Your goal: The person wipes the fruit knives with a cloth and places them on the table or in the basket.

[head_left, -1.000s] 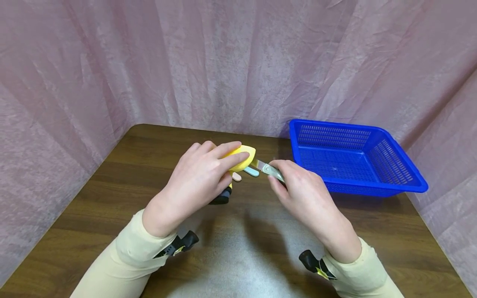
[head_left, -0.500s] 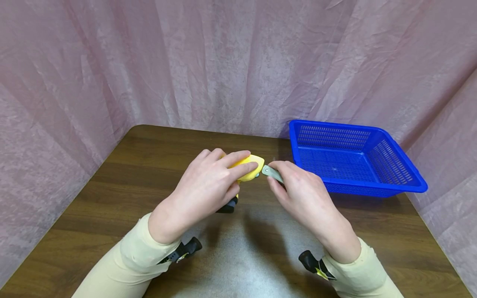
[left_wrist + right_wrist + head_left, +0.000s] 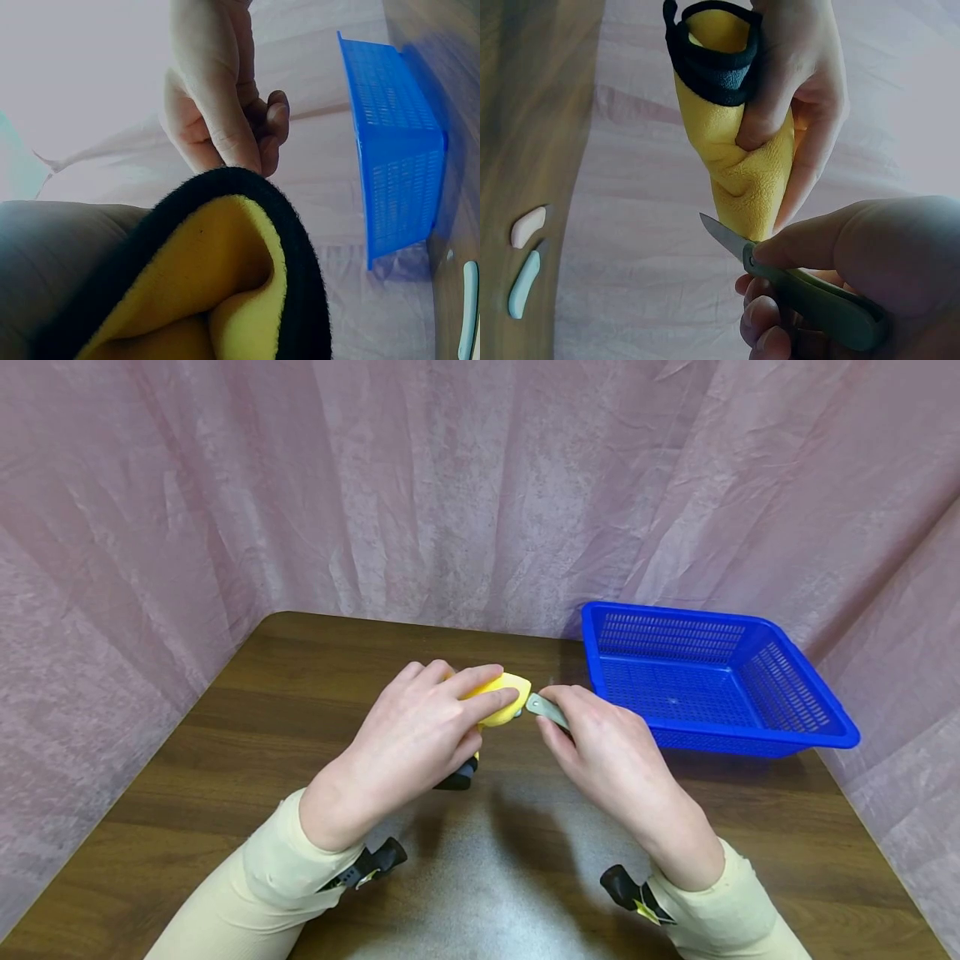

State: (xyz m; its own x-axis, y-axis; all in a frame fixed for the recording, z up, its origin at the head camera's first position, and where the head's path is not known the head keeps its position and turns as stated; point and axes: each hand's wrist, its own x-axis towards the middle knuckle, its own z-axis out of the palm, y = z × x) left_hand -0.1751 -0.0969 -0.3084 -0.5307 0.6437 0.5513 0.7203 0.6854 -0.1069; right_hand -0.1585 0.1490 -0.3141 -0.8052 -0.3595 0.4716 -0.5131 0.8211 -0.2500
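In my left hand (image 3: 420,727) is a soft yellow cloth (image 3: 517,687) with a dark border, bunched so that a pointed end sticks out past the fingers. My right hand (image 3: 615,743) grips a green-handled folding knife (image 3: 817,304), thumb along the handle. Its blade (image 3: 721,234) is out and lies across the cloth's lower end in the right wrist view; whether they touch, I cannot tell. From the head view the blade is hidden by the cloth. The left wrist view looks into the cloth's yellow folds (image 3: 202,262), with the right hand (image 3: 214,82) beyond.
A blue plastic basket (image 3: 750,739) stands at the right of the wooden table (image 3: 247,718). Two small objects with slim handles, one pink (image 3: 529,227) and one mint (image 3: 525,285), lie on the tabletop. Pink curtains (image 3: 465,485) hang behind the table.
My left hand has shifted right and slightly nearer with the cloth, so the cloth's tip now meets the knife's front end and covers its blade from above. The right hand has hardly moved.
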